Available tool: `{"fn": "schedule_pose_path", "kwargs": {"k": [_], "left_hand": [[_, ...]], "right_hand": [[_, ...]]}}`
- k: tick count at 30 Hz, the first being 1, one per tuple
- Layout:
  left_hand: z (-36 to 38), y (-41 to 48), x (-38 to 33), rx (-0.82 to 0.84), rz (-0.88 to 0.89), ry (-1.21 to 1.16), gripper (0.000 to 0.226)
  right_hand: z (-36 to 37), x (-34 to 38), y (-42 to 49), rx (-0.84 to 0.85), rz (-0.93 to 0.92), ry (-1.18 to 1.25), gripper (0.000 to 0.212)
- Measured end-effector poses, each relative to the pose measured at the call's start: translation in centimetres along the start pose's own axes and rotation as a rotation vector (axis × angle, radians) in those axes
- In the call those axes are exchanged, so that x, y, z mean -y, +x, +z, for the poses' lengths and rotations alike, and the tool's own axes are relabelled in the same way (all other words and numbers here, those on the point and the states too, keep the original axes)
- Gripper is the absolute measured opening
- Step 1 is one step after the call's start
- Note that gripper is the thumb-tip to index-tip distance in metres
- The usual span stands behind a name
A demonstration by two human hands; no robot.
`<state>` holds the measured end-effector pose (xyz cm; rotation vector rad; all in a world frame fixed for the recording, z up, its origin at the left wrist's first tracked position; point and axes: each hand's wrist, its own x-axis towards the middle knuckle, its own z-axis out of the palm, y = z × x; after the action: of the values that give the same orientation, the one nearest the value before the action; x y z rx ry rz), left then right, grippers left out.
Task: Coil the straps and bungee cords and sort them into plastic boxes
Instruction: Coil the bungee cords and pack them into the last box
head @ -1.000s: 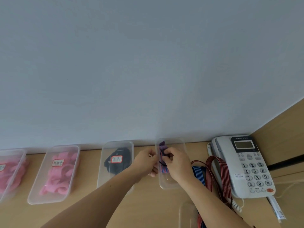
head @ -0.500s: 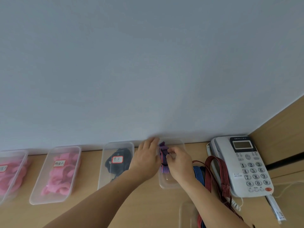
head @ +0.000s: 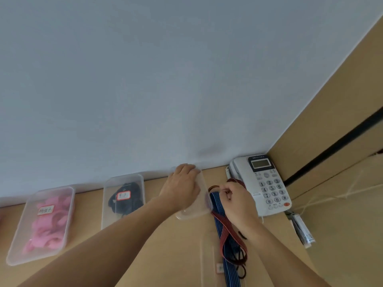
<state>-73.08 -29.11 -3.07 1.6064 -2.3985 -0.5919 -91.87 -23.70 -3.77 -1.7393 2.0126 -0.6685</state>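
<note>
Box [head: 204, 205] under flat left hand [head: 180, 187]; right hand [head: 236, 200] beside seemingly pinches red strap [head: 224, 230]

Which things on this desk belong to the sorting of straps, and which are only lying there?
For the job:
- clear box, under the left hand
- red strap, pinched by the right hand
- blue strap
- pink box
- black box

Lying about:
- phone
- packet beside the phone
</note>
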Motion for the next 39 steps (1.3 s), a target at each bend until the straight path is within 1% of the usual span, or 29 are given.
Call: {"fn": "schedule_pose_path", "kwargs": {"k": [4,7,10,13,15,19,22,26,29,33,36,39], "left_hand": [[0.8,-1.2,-4.0,-0.038,0.003,-0.043,0.047],[1.6,-2.5,-6.2,0.03,0.021,-0.078,0.046],[2.5,-3.6,-8.6,0.07,-0.049,-0.116,0.049],[3.5,-4.2,-11.2,0.051,-0.123,-0.136,0.049],[4.1,-4.6,-12.8,0.025,-0.178,-0.183,0.047],[5.0,-6.4,-14.7,-0.034,-0.286,-0.239,0.046],[5.7,-7.8,-15.2,-0.081,-0.356,-0.263,0.042],[6.2,-8.8,-15.0,-0.078,-0.389,-0.253,0.04],[6.2,-8.5,-14.9,-0.09,-0.384,-0.257,0.04],[5.8,-8.1,-15.2,-0.093,-0.353,-0.28,0.042],[4.6,-7.4,-15.5,-0.087,-0.292,-0.273,0.044],[2.4,-6.5,-15.9,-0.088,-0.196,-0.235,0.051]], "right_hand": [[-3.4,-3.7,-1.9,0.036,0.039,-0.088,0.02],[-4.9,-6.3,-3.4,0.13,0.072,-0.133,0.019],[-5.6,-8.8,-4.8,0.227,0.065,-0.191,0.019],[-5.6,-10.6,-5.4,0.316,0.024,-0.242,0.025],[-5.2,-11.3,-5.7,0.358,-0.035,-0.277,0.029],[-4.3,-11.8,-5.8,0.349,-0.084,-0.332,0.028],[-3.5,-11.8,-5.6,0.359,-0.079,-0.384,0.025],[-2.7,-11.7,-5.5,0.341,-0.031,-0.401,0.018],[-2.7,-11.8,-5.2,0.332,0.071,-0.314,0.016],[-3.9,-10.9,-5.7,0.311,0.246,-0.045,0.028],[-6.3,-9.2,-5.6,0.275,0.269,0.163,0.025],[-10.3,-6.9,-4.9,0.225,0.215,0.371,0.018]]}}
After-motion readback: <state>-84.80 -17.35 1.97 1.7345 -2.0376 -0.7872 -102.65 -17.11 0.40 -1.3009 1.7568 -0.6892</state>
